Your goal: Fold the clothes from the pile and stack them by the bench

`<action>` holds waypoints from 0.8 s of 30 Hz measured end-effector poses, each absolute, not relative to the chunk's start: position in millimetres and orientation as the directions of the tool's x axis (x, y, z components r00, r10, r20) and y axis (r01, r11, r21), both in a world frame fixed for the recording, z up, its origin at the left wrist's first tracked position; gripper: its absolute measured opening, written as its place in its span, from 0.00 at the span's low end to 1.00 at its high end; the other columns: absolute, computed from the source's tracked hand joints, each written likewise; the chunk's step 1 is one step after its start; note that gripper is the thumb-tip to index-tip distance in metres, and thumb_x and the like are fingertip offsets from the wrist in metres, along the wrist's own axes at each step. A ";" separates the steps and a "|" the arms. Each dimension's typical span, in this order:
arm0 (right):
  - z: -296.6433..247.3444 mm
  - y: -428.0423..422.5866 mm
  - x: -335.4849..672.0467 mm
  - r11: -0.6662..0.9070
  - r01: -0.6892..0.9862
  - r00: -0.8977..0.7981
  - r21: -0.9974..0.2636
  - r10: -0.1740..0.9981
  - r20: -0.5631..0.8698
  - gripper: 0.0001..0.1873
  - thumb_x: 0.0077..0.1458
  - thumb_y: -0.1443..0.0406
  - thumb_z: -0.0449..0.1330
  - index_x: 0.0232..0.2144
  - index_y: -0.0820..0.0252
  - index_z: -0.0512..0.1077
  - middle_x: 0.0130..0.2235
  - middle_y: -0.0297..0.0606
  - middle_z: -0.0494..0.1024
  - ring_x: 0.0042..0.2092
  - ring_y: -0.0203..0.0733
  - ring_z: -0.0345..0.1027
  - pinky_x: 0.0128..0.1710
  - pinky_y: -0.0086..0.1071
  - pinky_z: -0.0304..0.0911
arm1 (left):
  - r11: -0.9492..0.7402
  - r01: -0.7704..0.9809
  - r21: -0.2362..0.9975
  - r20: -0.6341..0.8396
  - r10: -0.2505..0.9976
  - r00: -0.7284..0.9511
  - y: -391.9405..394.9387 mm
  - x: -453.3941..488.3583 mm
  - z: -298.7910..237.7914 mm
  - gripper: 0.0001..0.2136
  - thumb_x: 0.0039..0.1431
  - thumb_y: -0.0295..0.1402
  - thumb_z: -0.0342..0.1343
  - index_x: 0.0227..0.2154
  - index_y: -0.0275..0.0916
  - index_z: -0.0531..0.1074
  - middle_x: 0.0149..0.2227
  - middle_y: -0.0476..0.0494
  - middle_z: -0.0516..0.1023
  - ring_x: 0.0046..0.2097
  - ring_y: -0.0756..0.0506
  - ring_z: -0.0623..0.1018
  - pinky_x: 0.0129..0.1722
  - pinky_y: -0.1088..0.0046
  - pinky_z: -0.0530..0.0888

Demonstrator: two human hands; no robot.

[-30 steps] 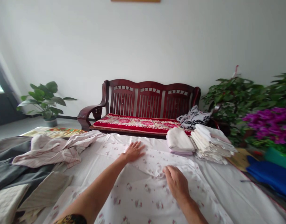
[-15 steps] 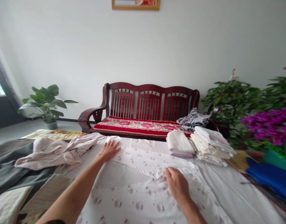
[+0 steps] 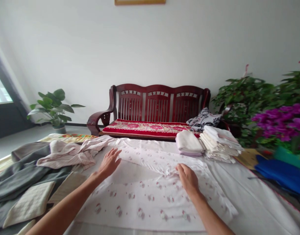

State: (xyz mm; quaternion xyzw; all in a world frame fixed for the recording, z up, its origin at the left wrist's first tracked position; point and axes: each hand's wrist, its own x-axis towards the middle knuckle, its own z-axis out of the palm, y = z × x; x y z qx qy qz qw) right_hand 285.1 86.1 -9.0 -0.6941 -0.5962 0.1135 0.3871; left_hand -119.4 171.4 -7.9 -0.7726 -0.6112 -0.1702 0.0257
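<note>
Plain pale wall (image 3: 150, 42) at the far side, dark red wooden sofa (image 3: 157, 104) in front of it, white-sheeted worktop (image 3: 245, 189) near. White printed cloth (image 3: 150, 198) lies spread mid-worktop, right in front of me, bunched up right of its middle. My left hand (image 3: 109, 163) is open, fingers extended, at the cloth's far left end; can't tell if it touches. My right hand (image 3: 189, 178) is curled, pinching the bunched fabric. Striped garment (image 3: 69, 155) crumpled on the left, partly over grey clothing (image 3: 8, 191). Far right: folded cloths (image 3: 189, 142) beside a bigger white stack (image 3: 220, 145). Blue fabric (image 3: 283, 173) farther right.
</note>
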 end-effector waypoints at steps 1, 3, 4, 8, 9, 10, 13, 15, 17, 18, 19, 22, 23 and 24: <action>-8.8 85.4 285.7 0.011 0.721 0.280 -0.693 0.910 0.305 0.24 0.61 0.51 0.44 0.30 0.54 0.76 0.37 0.40 0.83 0.41 0.47 0.74 0.40 0.34 0.62 | -0.325 0.923 0.205 0.311 0.916 0.254 157.8 -123.7 -5.9 0.22 0.65 0.37 0.47 0.59 0.40 0.68 0.64 0.38 0.67 0.66 0.38 0.64 0.65 0.60 0.61; -8.9 83.9 286.6 0.022 0.683 0.308 -0.730 0.898 0.315 0.25 0.60 0.49 0.44 0.32 0.54 0.76 0.38 0.41 0.83 0.42 0.48 0.74 0.41 0.35 0.63 | -0.431 0.858 0.280 0.309 0.886 0.345 129.7 -133.4 -0.9 0.18 0.65 0.38 0.47 0.54 0.43 0.72 0.58 0.41 0.73 0.59 0.41 0.72 0.60 0.63 0.67; -9.2 83.2 287.0 0.032 0.663 0.319 -0.748 0.892 0.321 0.25 0.60 0.49 0.45 0.32 0.54 0.77 0.39 0.42 0.83 0.43 0.49 0.74 0.42 0.36 0.63 | -0.456 0.834 0.313 0.288 0.882 0.374 116.1 -138.6 2.2 0.16 0.65 0.39 0.47 0.51 0.44 0.73 0.54 0.42 0.76 0.54 0.42 0.75 0.56 0.65 0.70; -12.0 81.5 287.7 0.067 0.592 0.341 -0.803 0.882 0.325 0.25 0.58 0.48 0.46 0.33 0.56 0.77 0.40 0.43 0.83 0.46 0.50 0.74 0.46 0.37 0.64 | -0.430 0.834 0.345 0.155 0.903 0.401 72.2 -160.8 14.7 0.11 0.62 0.38 0.49 0.40 0.45 0.75 0.41 0.47 0.78 0.40 0.46 0.78 0.42 0.71 0.72; -12.7 81.3 287.6 0.068 0.581 0.342 -0.811 0.884 0.319 0.25 0.58 0.48 0.46 0.33 0.56 0.77 0.41 0.43 0.83 0.46 0.50 0.74 0.46 0.37 0.64 | -0.421 0.843 0.336 0.123 0.907 0.404 64.5 -166.0 17.4 0.10 0.61 0.37 0.49 0.38 0.45 0.75 0.38 0.48 0.77 0.38 0.46 0.77 0.40 0.72 0.71; -13.2 81.1 287.4 0.068 0.574 0.339 -0.816 0.887 0.313 0.25 0.58 0.48 0.46 0.33 0.56 0.77 0.41 0.43 0.83 0.46 0.50 0.74 0.47 0.38 0.64 | -0.415 0.849 0.327 0.092 0.908 0.409 58.0 -170.9 19.9 0.09 0.60 0.36 0.50 0.37 0.45 0.75 0.36 0.48 0.77 0.37 0.46 0.77 0.39 0.72 0.70; -13.7 80.3 286.9 0.061 0.563 0.331 -0.824 0.897 0.293 0.25 0.58 0.48 0.47 0.33 0.55 0.76 0.41 0.43 0.83 0.47 0.51 0.74 0.48 0.38 0.63 | -0.415 0.848 0.329 0.022 0.901 0.433 43.8 -182.5 25.5 0.07 0.56 0.33 0.53 0.35 0.45 0.74 0.36 0.49 0.77 0.38 0.46 0.76 0.40 0.73 0.68; -13.4 79.7 288.1 0.059 0.559 0.330 -0.827 0.899 0.287 0.25 0.58 0.47 0.47 0.33 0.56 0.77 0.41 0.43 0.83 0.47 0.51 0.74 0.48 0.38 0.63 | -0.417 0.837 0.355 0.000 0.895 0.446 38.2 -187.4 27.5 0.07 0.53 0.34 0.56 0.35 0.45 0.75 0.39 0.48 0.77 0.42 0.44 0.76 0.43 0.72 0.68; -12.6 79.5 292.8 0.053 0.566 0.328 -0.823 0.901 0.284 0.26 0.58 0.47 0.47 0.33 0.56 0.77 0.41 0.43 0.83 0.47 0.50 0.74 0.48 0.38 0.63 | -0.410 0.825 0.390 -0.016 0.892 0.451 36.7 -190.6 28.0 0.08 0.53 0.35 0.56 0.36 0.45 0.75 0.41 0.47 0.78 0.45 0.43 0.75 0.46 0.72 0.68; -11.9 79.6 296.9 0.040 0.582 0.327 -0.813 0.903 0.279 0.26 0.57 0.47 0.46 0.33 0.55 0.77 0.41 0.43 0.83 0.47 0.50 0.74 0.48 0.37 0.63 | -0.400 0.824 0.402 -0.025 0.894 0.447 37.9 -191.6 27.8 0.08 0.53 0.35 0.55 0.36 0.45 0.75 0.41 0.47 0.78 0.44 0.44 0.76 0.46 0.72 0.68; -11.0 80.0 302.5 0.018 0.604 0.331 -0.797 0.904 0.271 0.26 0.57 0.48 0.46 0.34 0.55 0.77 0.41 0.42 0.83 0.47 0.50 0.74 0.48 0.37 0.64 | -0.386 0.828 0.406 -0.038 0.899 0.437 40.7 -192.2 27.4 0.08 0.53 0.35 0.54 0.35 0.44 0.75 0.40 0.47 0.78 0.43 0.44 0.76 0.44 0.72 0.68; -7.4 81.7 327.6 -0.078 0.696 0.368 -0.713 0.892 0.263 0.26 0.57 0.50 0.45 0.38 0.55 0.78 0.44 0.43 0.82 0.47 0.51 0.73 0.47 0.37 0.64 | -0.326 0.852 0.410 -0.057 0.923 0.381 59.1 -190.8 24.8 0.10 0.55 0.37 0.51 0.33 0.43 0.76 0.33 0.49 0.78 0.35 0.46 0.76 0.37 0.74 0.68; -6.3 82.2 337.8 -0.115 0.727 0.389 -0.677 0.881 0.268 0.25 0.57 0.51 0.45 0.40 0.56 0.78 0.45 0.44 0.82 0.47 0.51 0.73 0.46 0.37 0.64 | -0.307 0.854 0.420 -0.045 0.933 0.357 68.4 -189.0 23.6 0.11 0.55 0.38 0.50 0.33 0.42 0.76 0.32 0.50 0.78 0.34 0.46 0.76 0.35 0.74 0.67; -5.3 82.4 348.3 -0.153 0.753 0.414 -0.640 0.866 0.280 0.25 0.57 0.53 0.46 0.42 0.57 0.78 0.46 0.45 0.82 0.47 0.52 0.73 0.45 0.38 0.64 | -0.290 0.852 0.436 -0.023 0.943 0.332 79.2 -186.3 22.1 0.12 0.56 0.40 0.50 0.33 0.42 0.76 0.31 0.50 0.79 0.34 0.46 0.76 0.35 0.74 0.67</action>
